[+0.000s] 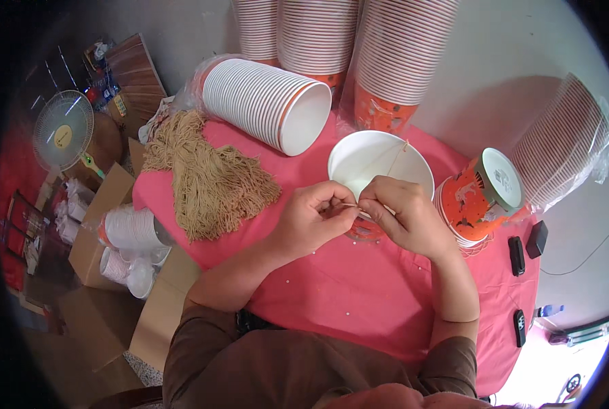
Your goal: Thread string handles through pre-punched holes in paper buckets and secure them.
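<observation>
An orange paper bucket with a white inside point(351, 153) stands upright in front of me on the pink-covered table. A thin tan cord point(394, 162) hangs from its far rim down into the bucket. At the near rim, my left hand point(316, 215) and my right hand point(408, 217) meet, both closed in a pinch. Between their fingertips runs a short piece of thin cord point(349, 204). The fingers hide the exact spot where the cord meets the rim. To the left lies a large bundle of tan cords point(216, 180).
A nested bucket stack point(263, 102) lies on its side behind the cords. Tall stacks point(403, 58) stand at the back. Orange buckets point(467, 201) stand upside down at right, beside a plastic-wrapped stack point(560, 146). Small black objects point(516, 255) lie near the right edge. Left are cardboard boxes point(107, 225).
</observation>
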`<state>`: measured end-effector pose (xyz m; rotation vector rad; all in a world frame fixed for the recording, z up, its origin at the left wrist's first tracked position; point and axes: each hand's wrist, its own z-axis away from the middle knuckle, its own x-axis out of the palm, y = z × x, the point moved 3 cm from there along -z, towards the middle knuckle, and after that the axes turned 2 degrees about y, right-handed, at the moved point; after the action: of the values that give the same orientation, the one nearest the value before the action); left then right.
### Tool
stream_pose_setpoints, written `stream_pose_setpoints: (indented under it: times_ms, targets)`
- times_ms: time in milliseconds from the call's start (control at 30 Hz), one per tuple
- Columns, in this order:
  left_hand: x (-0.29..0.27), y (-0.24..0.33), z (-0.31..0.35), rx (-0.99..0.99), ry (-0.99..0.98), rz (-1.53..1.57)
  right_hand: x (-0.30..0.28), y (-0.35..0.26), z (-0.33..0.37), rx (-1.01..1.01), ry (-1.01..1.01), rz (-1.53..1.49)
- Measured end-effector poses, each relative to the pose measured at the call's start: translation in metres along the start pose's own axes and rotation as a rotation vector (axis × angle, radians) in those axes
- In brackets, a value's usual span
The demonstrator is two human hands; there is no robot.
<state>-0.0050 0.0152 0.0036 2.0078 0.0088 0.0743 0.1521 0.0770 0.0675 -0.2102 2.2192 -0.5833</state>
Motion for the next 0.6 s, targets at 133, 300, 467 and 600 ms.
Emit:
stream_pose_setpoints:
  times_ms: [133,300,467,600]
  targets:
    - [-0.001,0.009,0.000,0.142,0.018,-0.229,0.000,0.000,0.002,0.090,-0.061,-0.062]
    - [0.001,0.010,0.001,0.216,0.057,-0.212,-0.001,0.001,0.003,0.167,-0.102,-0.133]
    - [0.000,0.007,0.000,0.305,0.051,-0.199,0.000,0.003,0.003,0.265,-0.144,-0.225]
    - [0.000,0.003,0.003,0.147,0.013,-0.004,0.003,0.008,0.004,0.300,-0.157,-0.339]
